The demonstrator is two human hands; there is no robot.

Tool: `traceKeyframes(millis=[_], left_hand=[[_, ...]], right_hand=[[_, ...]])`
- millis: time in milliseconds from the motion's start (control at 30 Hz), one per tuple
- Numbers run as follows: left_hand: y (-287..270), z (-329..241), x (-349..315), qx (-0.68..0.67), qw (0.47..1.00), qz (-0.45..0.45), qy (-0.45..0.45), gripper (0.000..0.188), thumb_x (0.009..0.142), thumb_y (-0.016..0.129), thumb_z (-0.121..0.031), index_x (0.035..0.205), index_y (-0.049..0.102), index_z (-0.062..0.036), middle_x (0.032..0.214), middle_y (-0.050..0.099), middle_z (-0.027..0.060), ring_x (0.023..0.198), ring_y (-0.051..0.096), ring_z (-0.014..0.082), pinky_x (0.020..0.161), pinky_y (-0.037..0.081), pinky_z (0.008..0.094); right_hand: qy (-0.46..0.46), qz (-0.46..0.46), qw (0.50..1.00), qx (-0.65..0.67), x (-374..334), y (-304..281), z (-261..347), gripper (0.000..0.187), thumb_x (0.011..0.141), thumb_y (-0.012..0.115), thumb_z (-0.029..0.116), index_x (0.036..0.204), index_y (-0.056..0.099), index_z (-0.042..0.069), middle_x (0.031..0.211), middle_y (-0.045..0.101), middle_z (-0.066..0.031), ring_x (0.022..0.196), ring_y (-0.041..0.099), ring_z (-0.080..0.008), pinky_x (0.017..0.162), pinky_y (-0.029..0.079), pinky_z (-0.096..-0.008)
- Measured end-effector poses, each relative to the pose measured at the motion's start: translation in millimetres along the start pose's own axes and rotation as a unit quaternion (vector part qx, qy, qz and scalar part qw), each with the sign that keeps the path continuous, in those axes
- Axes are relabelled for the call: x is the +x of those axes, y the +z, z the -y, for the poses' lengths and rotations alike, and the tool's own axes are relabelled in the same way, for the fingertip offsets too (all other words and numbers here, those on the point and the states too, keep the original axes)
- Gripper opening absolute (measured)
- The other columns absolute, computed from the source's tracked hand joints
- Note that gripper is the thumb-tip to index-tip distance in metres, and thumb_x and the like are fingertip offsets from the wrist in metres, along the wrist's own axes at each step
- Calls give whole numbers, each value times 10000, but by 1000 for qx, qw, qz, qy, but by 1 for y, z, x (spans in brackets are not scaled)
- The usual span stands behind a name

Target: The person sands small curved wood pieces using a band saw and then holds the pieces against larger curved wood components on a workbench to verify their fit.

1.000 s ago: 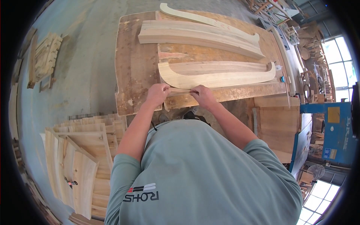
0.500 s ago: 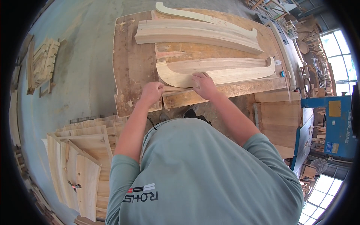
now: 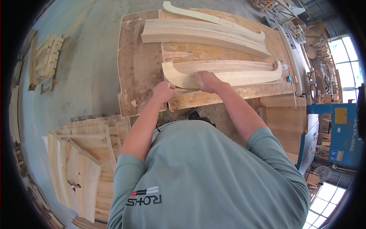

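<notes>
A pale, flat curved wooden template (image 3: 248, 76) with upturned ends lies over a thick wooden board (image 3: 225, 65) along the near side of the workbench. My right hand (image 3: 208, 81) bends over the template's near edge, left of its middle, fingertips on its face; the thumb is hidden. Beside the template's rounded left end, my left hand (image 3: 164, 91) is closed, its curled fingers at the board's near left corner. What sits inside those fingers does not show.
The workbench (image 3: 139, 76) also bears a thick wooden beam (image 3: 202, 36) and a second curved template (image 3: 213, 18) farther back. Wooden panels (image 3: 87, 171) stand at my lower left. A blue machine (image 3: 343, 129) is on the right. Slatted wooden pieces (image 3: 47, 57) lie on the floor at left.
My right hand has shifted slightly and now lies flatter over the template's edge. My left hand stays by the board's corner, its fingers more tightly curled. The whole view has swung a little.
</notes>
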State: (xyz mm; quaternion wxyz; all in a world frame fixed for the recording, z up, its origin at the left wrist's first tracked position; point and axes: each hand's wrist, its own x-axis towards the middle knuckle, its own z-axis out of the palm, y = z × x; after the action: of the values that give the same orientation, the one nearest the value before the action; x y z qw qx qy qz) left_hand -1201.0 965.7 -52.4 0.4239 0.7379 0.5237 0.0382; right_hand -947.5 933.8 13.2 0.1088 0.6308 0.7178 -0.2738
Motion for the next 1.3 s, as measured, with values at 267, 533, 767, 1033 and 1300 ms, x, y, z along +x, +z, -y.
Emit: traceKeyframes(millis=[267, 533, 767, 1033, 1300], left_hand=[[1, -13, -4, 9, 998, -1, -66, 293, 823, 658, -299, 1059, 794, -191, 1064, 752, 109, 1044, 690, 316, 941, 464, 517], [7, -12, -4, 37, 996, -40, -69, 369, 791, 708, -356, 1095, 785, -162, 953, 774, 94, 887, 735, 255, 845, 535, 376], [-1, -15, 0, -31, 993, 3, -114, 368, 775, 756, -342, 1079, 787, -136, 917, 774, 59, 740, 727, 210, 772, 556, 373], [7, -9, 1, -39, 994, -38, -91, 387, 764, 782, -316, 1068, 778, -76, 880, 767, 85, 651, 703, 183, 630, 568, 330], [8, -9, 1, -29, 993, -26, -111, 413, 766, 777, -330, 1096, 774, -82, 885, 771, 80, 600, 691, 189, 688, 561, 331]], right_hand=[[-46, -43, 998, -6, -5, 5, -2, 773, 766, 728, 75, 1488, 450, 82, 1490, 487, -167, 1382, 455, -345, 1145, 402, -437], [-52, -43, 997, 27, -2, 5, -10, 743, 793, 724, 84, 1483, 448, 67, 1468, 506, -190, 1352, 485, -354, 1146, 409, -407], [-67, -45, 996, 43, -2, 8, -13, 714, 823, 703, 79, 1488, 443, 61, 1460, 509, -189, 1350, 483, -354, 1152, 402, -405], [-47, -7, 998, 38, -3, 3, -9, 771, 814, 761, 126, 1505, 426, 58, 1484, 488, -181, 1362, 473, -348, 1160, 392, -394], [-50, -25, 998, 29, 0, 7, -9, 787, 791, 798, 136, 1492, 446, 57, 1480, 497, -179, 1358, 478, -346, 1159, 394, -390]])
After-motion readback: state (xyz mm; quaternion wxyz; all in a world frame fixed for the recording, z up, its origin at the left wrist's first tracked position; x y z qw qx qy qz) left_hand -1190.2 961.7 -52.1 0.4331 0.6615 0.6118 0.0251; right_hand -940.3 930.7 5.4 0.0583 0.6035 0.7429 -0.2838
